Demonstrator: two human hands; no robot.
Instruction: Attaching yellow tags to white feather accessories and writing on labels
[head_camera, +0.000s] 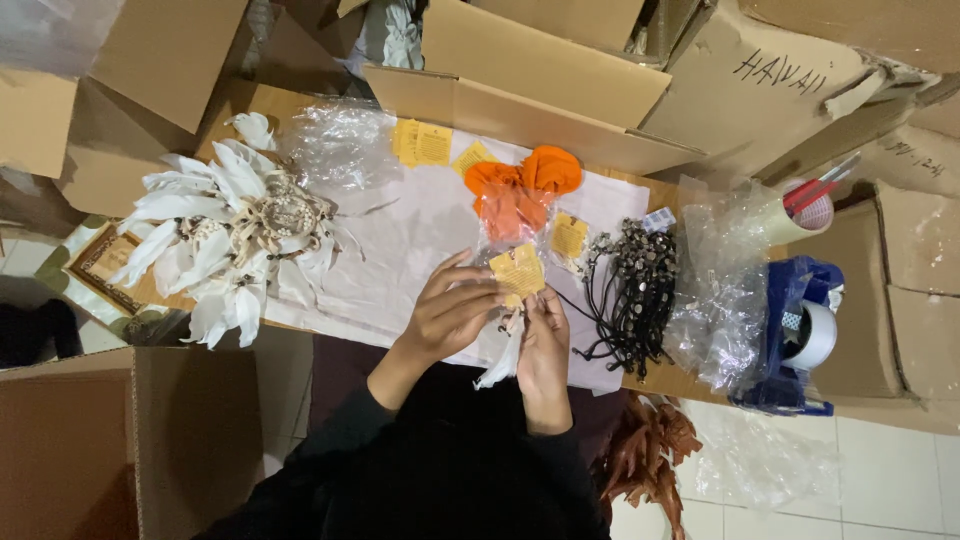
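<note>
Over the bench (400, 240), the left hand (452, 312) curls its fingers onto a yellow tag (518, 272) while the right hand (545, 345) pinches a white feather (503, 362) (both hands closed, 2 things held just beside each other).

A pale yellow paper tag (518, 271) is held above white feathers (500, 362) at centre. Far of it, orange cloth (520, 190) is laid on a white sheet (400, 250). White feathered ornaments (235, 235) are seen at left, black beaded cords (630, 295) at right, beside clear plastic wrap (720, 290) and a blue tape dispenser (795, 330). Brown cardboard boxes (540, 90) are stacked around.
</note>
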